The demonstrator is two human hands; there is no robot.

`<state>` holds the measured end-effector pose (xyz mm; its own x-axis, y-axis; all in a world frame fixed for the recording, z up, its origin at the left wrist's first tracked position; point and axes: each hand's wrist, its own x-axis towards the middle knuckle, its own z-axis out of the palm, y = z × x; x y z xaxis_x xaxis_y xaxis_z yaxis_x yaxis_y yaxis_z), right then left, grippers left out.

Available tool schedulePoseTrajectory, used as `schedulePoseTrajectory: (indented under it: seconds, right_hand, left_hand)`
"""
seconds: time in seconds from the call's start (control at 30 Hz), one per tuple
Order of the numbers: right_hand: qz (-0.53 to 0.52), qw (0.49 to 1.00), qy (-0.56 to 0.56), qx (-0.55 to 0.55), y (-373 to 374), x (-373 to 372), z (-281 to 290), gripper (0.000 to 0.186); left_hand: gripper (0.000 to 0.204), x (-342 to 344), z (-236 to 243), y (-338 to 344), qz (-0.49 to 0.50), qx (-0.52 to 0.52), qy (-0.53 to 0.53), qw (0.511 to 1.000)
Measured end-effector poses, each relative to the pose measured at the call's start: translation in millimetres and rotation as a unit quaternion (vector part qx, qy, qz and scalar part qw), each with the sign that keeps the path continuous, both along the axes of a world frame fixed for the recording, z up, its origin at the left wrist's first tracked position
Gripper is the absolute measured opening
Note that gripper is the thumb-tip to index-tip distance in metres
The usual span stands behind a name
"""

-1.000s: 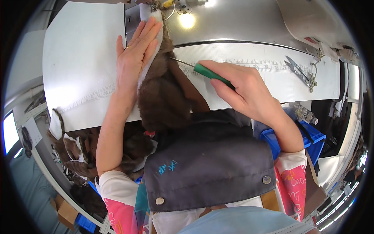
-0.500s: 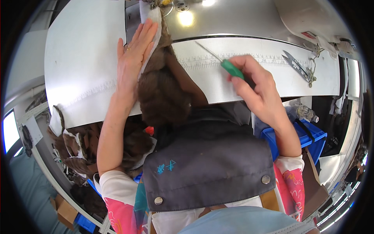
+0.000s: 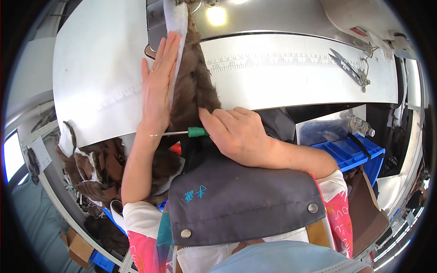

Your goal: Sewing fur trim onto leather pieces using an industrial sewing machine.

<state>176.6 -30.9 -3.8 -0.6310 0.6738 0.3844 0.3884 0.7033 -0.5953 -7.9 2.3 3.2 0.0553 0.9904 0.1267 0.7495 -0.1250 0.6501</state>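
A long piece of brown fur (image 3: 185, 86) hangs over the table's near edge, with a white backing strip (image 3: 176, 18) along its left side. My left hand (image 3: 159, 82) lies flat along that strip, fingers stretched out and pointing away from me. At the fur's near right side is my right hand (image 3: 241, 136), closed around a green-handled screwdriver (image 3: 196, 132). The tool's thin metal shaft points left, its tip over my left wrist. My right thumb and forefinger are at the fur's edge; whether they pinch it is hidden.
Open scissors (image 3: 348, 68) tied with cord lie at the right of the white table (image 3: 282, 86), which has a printed ruler. A machine (image 3: 364, 18) rises at the far right. More fur pieces (image 3: 104, 168) are heaped lower left. A blue crate (image 3: 350, 152) and plastic bottle (image 3: 359, 125) sit lower right.
My right hand has come left and nearer to me, from above the ruler to the fur, turning the screwdriver to point left. The fur's lower right flap has shifted; my left hand is slightly nearer.
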Motion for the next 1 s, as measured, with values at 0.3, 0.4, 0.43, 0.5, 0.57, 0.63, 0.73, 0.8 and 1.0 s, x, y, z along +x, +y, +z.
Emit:
schedulePoseTrajectory:
  seconds: [0.3, 0.4, 0.43, 0.5, 0.57, 0.63, 0.73, 0.8, 1.0]
  right_hand:
    - [-0.007, 0.993, -0.077, -0.094, -1.0, 3.0, 14.9, 0.07]
    - [0.014, 0.983, -0.034, -0.179, 1.4, 1.1, 8.9, 0.061]
    - [0.022, 0.971, 0.04, -0.235, 3.6, 0.2, 7.0, 0.055]
    - [0.043, 0.879, 0.123, -0.459, 11.3, 2.7, 17.7, 0.05]
    - [0.056, 0.722, 0.213, -0.656, 10.9, 2.8, 18.2, 0.039]
    - [0.06, 0.717, 0.223, -0.658, 5.4, 2.4, 9.4, 0.039]
    - [0.066, 0.75, 0.231, -0.617, -2.1, -0.8, 1.2, 0.039]
    - [0.069, 0.785, 0.228, -0.572, -4.4, -1.4, -3.8, 0.039]
    - [0.079, 0.922, 0.094, -0.368, -3.7, 11.6, -7.5, 0.044]
  left_hand:
    - [0.048, -1.3, -4.9, -11.2, 0.006, 0.013, 0.018, 1.0]
    - [0.047, 0.4, -2.7, -14.1, 0.006, 0.015, 0.012, 1.0]
    - [0.046, 3.0, -0.4, -14.1, 0.012, 0.001, 0.007, 1.0]
    - [0.045, 6.2, 1.0, -14.5, 0.019, -0.012, 0.003, 1.0]
    - [0.044, 7.3, -0.3, -15.4, 0.023, -0.018, -0.009, 1.0]
    - [0.044, 8.5, -1.8, -15.4, 0.026, -0.016, -0.002, 1.0]
    - [0.044, 10.9, -4.0, -15.6, 0.029, -0.006, 0.022, 0.999]
    - [0.043, 12.3, -5.5, -16.0, 0.031, 0.004, 0.039, 0.999]
    - [0.043, 11.8, -7.5, -11.8, 0.009, 0.083, 0.214, 0.973]
